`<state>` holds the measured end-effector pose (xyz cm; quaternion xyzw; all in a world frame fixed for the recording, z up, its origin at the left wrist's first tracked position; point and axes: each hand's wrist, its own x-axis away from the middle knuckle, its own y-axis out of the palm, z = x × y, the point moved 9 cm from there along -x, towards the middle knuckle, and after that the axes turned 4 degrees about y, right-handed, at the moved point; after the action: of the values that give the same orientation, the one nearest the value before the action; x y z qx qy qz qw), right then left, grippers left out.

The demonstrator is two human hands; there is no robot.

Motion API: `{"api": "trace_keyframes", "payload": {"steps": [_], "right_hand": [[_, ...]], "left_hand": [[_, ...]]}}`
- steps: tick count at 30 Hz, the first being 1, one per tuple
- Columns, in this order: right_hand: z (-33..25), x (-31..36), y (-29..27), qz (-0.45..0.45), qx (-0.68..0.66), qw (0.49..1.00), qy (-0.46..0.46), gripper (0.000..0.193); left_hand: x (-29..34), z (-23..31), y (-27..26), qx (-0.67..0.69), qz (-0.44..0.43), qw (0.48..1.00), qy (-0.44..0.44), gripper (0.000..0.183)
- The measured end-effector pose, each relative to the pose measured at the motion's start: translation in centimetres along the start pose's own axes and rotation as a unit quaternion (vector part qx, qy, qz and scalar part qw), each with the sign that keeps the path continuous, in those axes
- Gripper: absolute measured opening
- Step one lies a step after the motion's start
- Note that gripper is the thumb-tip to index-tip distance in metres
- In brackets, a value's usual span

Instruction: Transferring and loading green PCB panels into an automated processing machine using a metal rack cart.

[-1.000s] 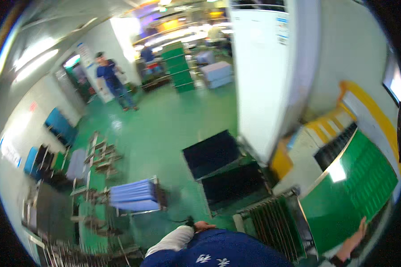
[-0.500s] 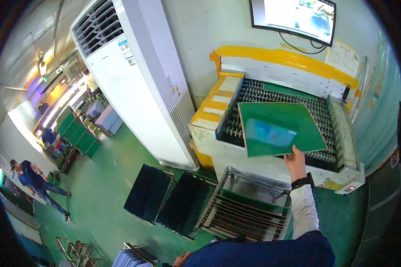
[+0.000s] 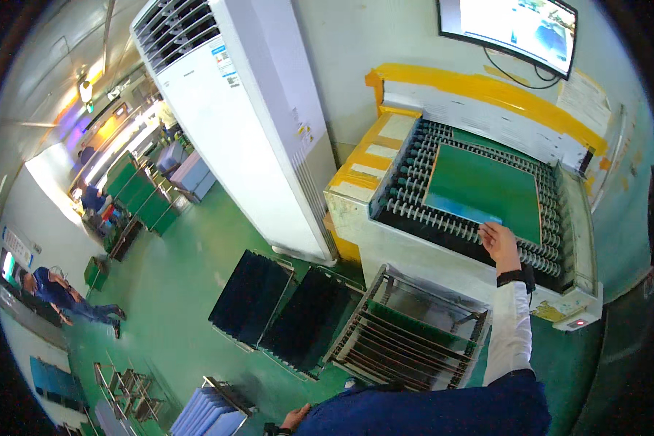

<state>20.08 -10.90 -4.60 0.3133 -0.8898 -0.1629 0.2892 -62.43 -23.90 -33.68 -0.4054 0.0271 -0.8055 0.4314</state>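
A green rectangular panel (image 3: pixel 487 187) with a pale edge lies on the roller bed (image 3: pixel 407 196) of a conveyor machine, its surface reflecting light. At its near edge is my right hand (image 3: pixel 500 243), with fingers loosely bent and slightly apart; the panel rests on the rollers rather than hanging from the hand. A dark band circles that wrist below a white sleeve. Low in the view, my left hand (image 3: pixel 296 416) shows only in part, beside my dark blue clothing and near a rack of light blue panels (image 3: pixel 209 413); its fingers are mostly hidden.
Below the machine stands a metal slotted rack (image 3: pixel 407 341) holding a green panel. Two racks of dark panels (image 3: pixel 251 298) are left of it. A tall white air conditioner (image 3: pixel 247 138) stands beside the machine. A screen (image 3: pixel 509 33) hangs above. Another person (image 3: pixel 73 298) walks far left.
The green panel has gone from being held tilted above the rollers to lying on them. My right hand has come away to its near edge. The view has shifted slightly.
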Motion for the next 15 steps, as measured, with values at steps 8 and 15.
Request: {"api": "trace_keyframes", "payload": {"steps": [8, 15], "right_hand": [[-6.5, 1.0, 3.5, 0.112, 0.479, 0.732, -0.471, 0.020], [-5.5, -1.8, 5.4, 0.165, 0.789, 0.508, -0.303, 0.047]], "left_hand": [[1.7, 5.4, -0.2, 0.052, -0.026, 0.991, -0.118, 0.057], [0.8, 1.3, 0.5, 0.054, 0.018, 0.985, -0.165, 0.081]]}}
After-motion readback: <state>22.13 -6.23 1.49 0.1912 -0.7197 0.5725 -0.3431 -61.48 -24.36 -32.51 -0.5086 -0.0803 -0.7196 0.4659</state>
